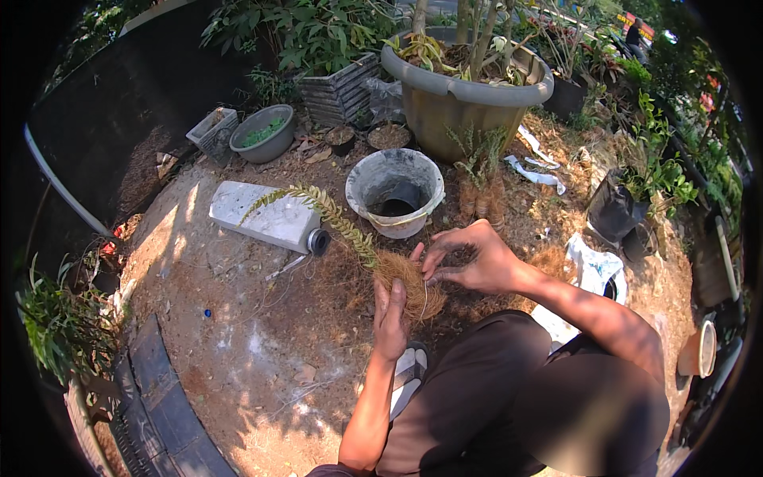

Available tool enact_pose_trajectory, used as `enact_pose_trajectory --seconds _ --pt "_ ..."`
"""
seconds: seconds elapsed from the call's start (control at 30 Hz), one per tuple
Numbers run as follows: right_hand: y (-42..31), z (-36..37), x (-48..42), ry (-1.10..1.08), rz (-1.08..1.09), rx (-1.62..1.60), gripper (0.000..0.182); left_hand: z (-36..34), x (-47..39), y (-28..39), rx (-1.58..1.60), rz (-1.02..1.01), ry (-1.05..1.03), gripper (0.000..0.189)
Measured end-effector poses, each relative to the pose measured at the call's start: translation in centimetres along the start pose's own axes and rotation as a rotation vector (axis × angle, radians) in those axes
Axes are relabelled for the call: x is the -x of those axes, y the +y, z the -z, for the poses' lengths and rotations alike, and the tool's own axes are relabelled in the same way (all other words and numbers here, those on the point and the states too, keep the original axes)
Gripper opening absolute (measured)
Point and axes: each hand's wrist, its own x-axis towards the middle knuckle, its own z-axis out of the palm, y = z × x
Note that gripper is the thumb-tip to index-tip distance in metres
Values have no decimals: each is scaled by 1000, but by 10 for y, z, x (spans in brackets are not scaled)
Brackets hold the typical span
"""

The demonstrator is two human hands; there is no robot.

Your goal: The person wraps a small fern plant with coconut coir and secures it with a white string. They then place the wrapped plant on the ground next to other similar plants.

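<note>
My left hand [390, 316] grips a loose bundle of brown coconut fibre [398, 269] from below, thumb laid along its side. A leafy plant stem [343, 223] rises out of the bundle and arches to the left. A thin white string [425, 304] runs over the fibre. At the bundle's right side, my right hand [474, 259] has thumb and fingertips pinched together at the string's upper end. Just beyond the hands stands a grimy white bucket [393, 223] with a black pot [400, 200] inside. What the fibre wraps around is hidden.
Left of the bucket lies a pale plastic container [262, 211] with a black cap. Several fibre-wrapped plants [481, 200] stand right of it, before a large planter [465, 113]. A white plastic bag [596, 268] and loose fibre [548, 265] lie by my right arm.
</note>
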Motion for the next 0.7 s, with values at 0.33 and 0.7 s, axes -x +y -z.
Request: enact_pose_trajectory --seconds 0.33,0.7 --pt "-10 -6 1 145 20 143 34 6 8 -3 13 98 127 60" --pt "-13 -8 1 158 -38 148 31 -2 3 3 122 53 208 48"
